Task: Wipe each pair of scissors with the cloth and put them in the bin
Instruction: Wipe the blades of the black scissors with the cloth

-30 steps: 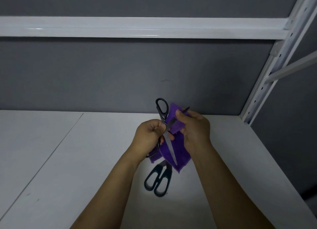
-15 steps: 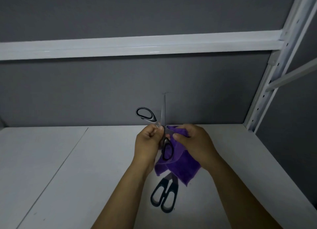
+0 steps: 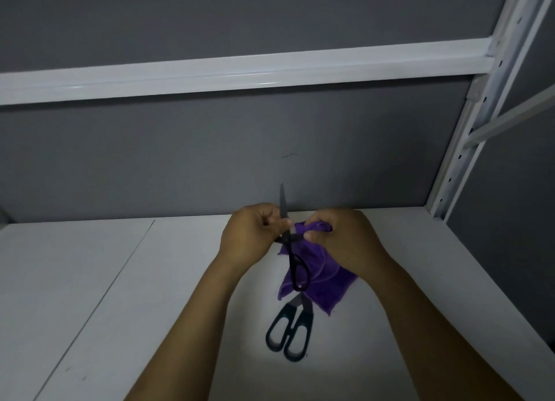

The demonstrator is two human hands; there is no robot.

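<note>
Scissors (image 3: pixel 289 250) look stiff, sharp: left hand (image 3: pixel 249 238) pinches them near the pivot, right hand (image 3: pixel 345 241) grips limp cloth (image 3: pixel 324 283).

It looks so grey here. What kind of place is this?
Probably a storeroom or workshop: a white shelf board, a slotted metal rack upright, and a plain grey wall.

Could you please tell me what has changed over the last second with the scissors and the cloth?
The left hand has turned the held scissors over: the blade now points up and a handle hangs down, where a second ago the handle stood up and the blade pointed down. The right hand still pinches the cloth, and the other scissors still lie on the shelf.
</note>
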